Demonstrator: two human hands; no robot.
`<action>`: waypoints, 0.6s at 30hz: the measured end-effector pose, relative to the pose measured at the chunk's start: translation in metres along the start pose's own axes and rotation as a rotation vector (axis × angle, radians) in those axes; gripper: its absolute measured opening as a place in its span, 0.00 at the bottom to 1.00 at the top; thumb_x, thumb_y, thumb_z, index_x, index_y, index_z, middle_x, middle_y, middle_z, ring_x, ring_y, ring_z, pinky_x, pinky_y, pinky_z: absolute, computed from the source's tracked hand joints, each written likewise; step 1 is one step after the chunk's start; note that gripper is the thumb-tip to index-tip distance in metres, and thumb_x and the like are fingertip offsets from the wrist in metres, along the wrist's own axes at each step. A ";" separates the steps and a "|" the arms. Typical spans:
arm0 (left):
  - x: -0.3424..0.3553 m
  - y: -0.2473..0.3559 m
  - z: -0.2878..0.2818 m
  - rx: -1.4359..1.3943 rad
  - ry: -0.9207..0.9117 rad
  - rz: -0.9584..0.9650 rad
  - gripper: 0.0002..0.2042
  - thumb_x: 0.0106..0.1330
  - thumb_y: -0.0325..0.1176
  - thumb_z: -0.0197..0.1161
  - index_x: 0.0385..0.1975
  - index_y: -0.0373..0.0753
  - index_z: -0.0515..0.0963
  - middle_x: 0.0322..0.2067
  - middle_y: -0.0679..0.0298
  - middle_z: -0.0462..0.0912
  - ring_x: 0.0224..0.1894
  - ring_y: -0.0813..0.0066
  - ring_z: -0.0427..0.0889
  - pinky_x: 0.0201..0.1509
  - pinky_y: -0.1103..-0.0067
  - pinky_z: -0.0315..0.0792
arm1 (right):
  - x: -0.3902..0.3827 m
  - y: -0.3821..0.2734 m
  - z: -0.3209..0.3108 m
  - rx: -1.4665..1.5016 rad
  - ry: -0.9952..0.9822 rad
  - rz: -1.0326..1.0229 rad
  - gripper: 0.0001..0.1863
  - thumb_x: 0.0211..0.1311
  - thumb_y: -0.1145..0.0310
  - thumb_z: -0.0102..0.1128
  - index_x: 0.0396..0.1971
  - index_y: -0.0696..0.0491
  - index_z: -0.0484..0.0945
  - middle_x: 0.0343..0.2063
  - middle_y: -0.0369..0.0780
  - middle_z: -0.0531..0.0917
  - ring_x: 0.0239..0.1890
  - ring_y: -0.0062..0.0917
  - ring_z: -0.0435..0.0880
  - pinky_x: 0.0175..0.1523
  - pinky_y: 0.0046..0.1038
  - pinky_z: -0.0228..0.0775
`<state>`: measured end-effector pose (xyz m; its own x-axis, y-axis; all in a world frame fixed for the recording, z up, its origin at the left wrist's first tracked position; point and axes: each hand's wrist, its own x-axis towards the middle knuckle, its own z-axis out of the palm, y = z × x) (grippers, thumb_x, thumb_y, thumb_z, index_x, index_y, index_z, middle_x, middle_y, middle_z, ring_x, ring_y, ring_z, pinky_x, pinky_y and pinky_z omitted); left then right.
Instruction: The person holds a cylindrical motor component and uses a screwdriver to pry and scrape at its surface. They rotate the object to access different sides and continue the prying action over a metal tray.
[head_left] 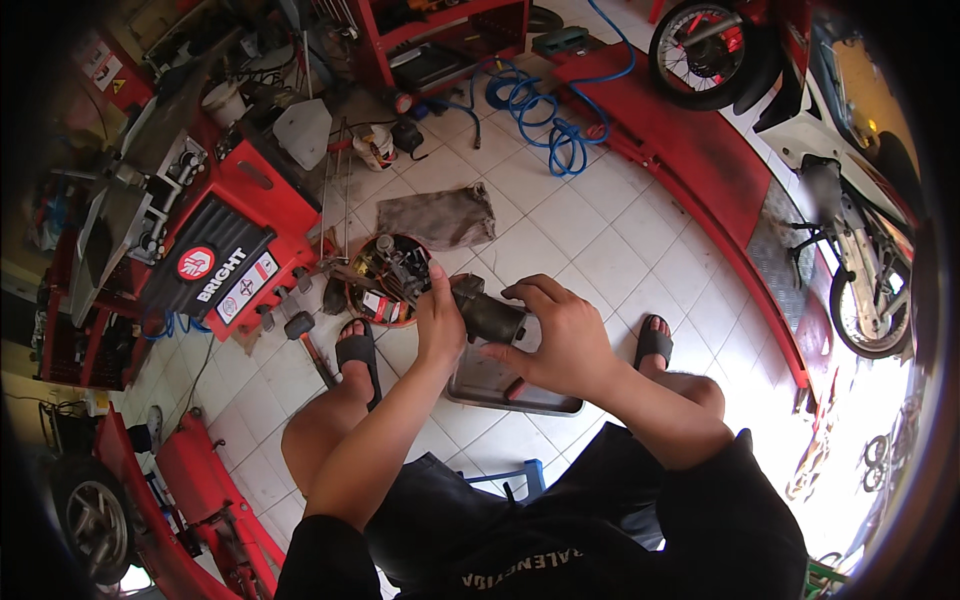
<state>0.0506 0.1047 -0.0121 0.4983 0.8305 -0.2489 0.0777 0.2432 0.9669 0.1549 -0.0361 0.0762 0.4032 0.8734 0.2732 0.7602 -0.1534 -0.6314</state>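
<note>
A dark, greasy cylindrical metal part [490, 316], which looks like a small motor housing, is held in front of me above the floor. My left hand [438, 322] grips its left end, thumb pointing up. The fingers and thumb of my right hand [568, 340] curl around its right end. Below my hands lies a shallow grey metal tray [560, 405] with a small red object [515, 388] in it. Just beyond my left hand, a round container [405, 322] holds several metal parts and tools, partly hidden by that hand.
A hammer [300, 325] lies by my left foot. Farther off are a grey rag [437, 217], a white bucket [374, 147] and a coiled blue hose [565, 145]. A red machine [255, 190] stands left; a red lift platform [690, 150] and motorcycle [845, 220] stand right.
</note>
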 end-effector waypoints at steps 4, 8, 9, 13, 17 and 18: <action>-0.006 0.003 0.002 0.160 -0.072 0.215 0.38 0.80 0.58 0.34 0.39 0.24 0.82 0.30 0.53 0.86 0.34 0.67 0.83 0.42 0.75 0.75 | 0.003 0.015 0.006 0.217 0.046 0.000 0.16 0.50 0.63 0.75 0.34 0.57 0.82 0.37 0.43 0.84 0.37 0.40 0.86 0.42 0.35 0.78; -0.015 0.009 0.007 0.222 -0.089 0.329 0.35 0.81 0.53 0.36 0.39 0.24 0.82 0.28 0.53 0.85 0.34 0.65 0.84 0.42 0.74 0.75 | 0.006 0.015 0.016 0.329 0.055 0.040 0.11 0.52 0.70 0.74 0.32 0.57 0.82 0.34 0.44 0.84 0.36 0.42 0.85 0.42 0.35 0.77; -0.017 0.010 0.007 0.224 -0.098 0.328 0.34 0.81 0.53 0.36 0.39 0.24 0.82 0.28 0.53 0.86 0.33 0.65 0.84 0.42 0.73 0.75 | 0.007 0.015 0.017 0.346 0.066 0.028 0.10 0.53 0.70 0.73 0.32 0.57 0.82 0.34 0.44 0.84 0.36 0.42 0.85 0.42 0.35 0.77; -0.018 0.011 0.006 0.199 -0.105 0.328 0.33 0.81 0.51 0.38 0.38 0.25 0.82 0.27 0.53 0.85 0.32 0.66 0.83 0.41 0.72 0.75 | 0.009 0.014 0.018 0.360 0.031 0.016 0.12 0.53 0.71 0.74 0.33 0.59 0.81 0.37 0.42 0.84 0.39 0.35 0.85 0.44 0.32 0.77; -0.019 0.013 0.009 0.218 -0.098 0.358 0.33 0.81 0.51 0.38 0.38 0.25 0.82 0.27 0.52 0.85 0.32 0.67 0.83 0.41 0.72 0.75 | 0.006 0.020 0.020 0.198 0.093 -0.094 0.11 0.53 0.72 0.74 0.33 0.59 0.81 0.37 0.43 0.84 0.40 0.37 0.84 0.45 0.33 0.77; -0.018 0.014 0.010 0.231 -0.091 0.360 0.32 0.81 0.51 0.38 0.38 0.25 0.82 0.27 0.53 0.85 0.32 0.67 0.83 0.41 0.72 0.75 | 0.007 0.018 0.018 0.188 0.102 -0.096 0.11 0.53 0.72 0.73 0.33 0.60 0.81 0.37 0.44 0.83 0.40 0.38 0.84 0.45 0.34 0.77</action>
<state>0.0512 0.0877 0.0065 0.6020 0.7919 0.1024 0.0713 -0.1810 0.9809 0.1621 -0.0247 0.0534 0.3899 0.8272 0.4047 0.6930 0.0258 -0.7205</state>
